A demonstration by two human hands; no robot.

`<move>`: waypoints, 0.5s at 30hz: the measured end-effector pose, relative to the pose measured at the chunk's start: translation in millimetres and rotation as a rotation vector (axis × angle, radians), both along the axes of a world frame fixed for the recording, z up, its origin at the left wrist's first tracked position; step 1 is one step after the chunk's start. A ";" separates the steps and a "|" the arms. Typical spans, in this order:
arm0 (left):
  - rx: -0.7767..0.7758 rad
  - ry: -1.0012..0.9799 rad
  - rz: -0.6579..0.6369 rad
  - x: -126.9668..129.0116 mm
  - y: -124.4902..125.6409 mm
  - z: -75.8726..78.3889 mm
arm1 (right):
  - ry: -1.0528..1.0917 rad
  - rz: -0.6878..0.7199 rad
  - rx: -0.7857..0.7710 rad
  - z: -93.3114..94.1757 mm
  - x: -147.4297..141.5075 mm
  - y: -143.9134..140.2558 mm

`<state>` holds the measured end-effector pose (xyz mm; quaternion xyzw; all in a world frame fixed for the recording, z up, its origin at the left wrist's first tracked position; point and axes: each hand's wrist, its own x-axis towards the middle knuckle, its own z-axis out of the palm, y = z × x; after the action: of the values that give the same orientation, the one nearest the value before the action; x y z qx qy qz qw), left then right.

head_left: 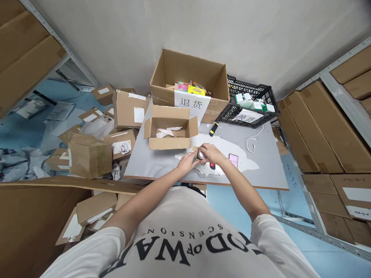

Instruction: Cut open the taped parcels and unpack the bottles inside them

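Between my hands, at the front of the grey table point(162, 164), is a small shiny silver item with a rounded top point(201, 155). A small cardboard box point(195, 148) surrounds it, with a brown flap showing. My left hand point(188, 163) grips the near left side of this box. From the far right, my right hand point(212, 153) curls its fingers over the silver item; my fingers hide much of both things. Close to my right wrist lies a red and black object point(212, 166) on white paper. Behind my hands stands an open carton point(169, 144) with crumpled paper inside.
A large carton point(189, 101) holding colourful packets stands at the back, beside a black crate point(247, 120) of green-white boxes. A yellow-black box cutter point(213, 129), phone point(233, 161) and white cable point(247, 144) lie on the table. Cartons point(89, 154) pile up at left; shelves flank right.
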<state>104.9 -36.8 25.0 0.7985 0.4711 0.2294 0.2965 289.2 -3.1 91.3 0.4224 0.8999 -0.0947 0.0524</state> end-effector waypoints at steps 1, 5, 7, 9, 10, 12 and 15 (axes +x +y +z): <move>0.000 -0.002 0.003 0.0 0.4 -0.2 | 0.016 0.002 -0.013 -1.6 1.3 1.0; 0.000 -0.003 0.012 0.0 3.0 0.5 | 0.066 0.004 -0.033 -5.7 5.6 2.3; 0.000 0.009 0.007 -0.3 4.2 1.6 | 0.068 -0.003 -0.032 -7.1 7.2 0.7; 0.001 0.023 0.001 -0.6 5.2 3.1 | 0.058 -0.012 -0.035 -8.9 7.7 -2.2; 0.002 0.028 0.001 -0.7 5.6 3.7 | 0.049 -0.019 -0.040 -10.1 7.4 -3.9; 0.003 0.033 0.005 -0.6 6.2 4.9 | 0.027 -0.035 -0.050 -13.0 5.3 -7.2; 0.000 0.028 0.015 -0.2 6.9 6.2 | -0.005 -0.066 -0.052 -17.5 0.3 -11.0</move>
<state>104.7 -29.9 31.2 0.7980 0.4811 0.2207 0.2881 289.5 -14.1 73.9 0.4503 0.8827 -0.1187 0.0624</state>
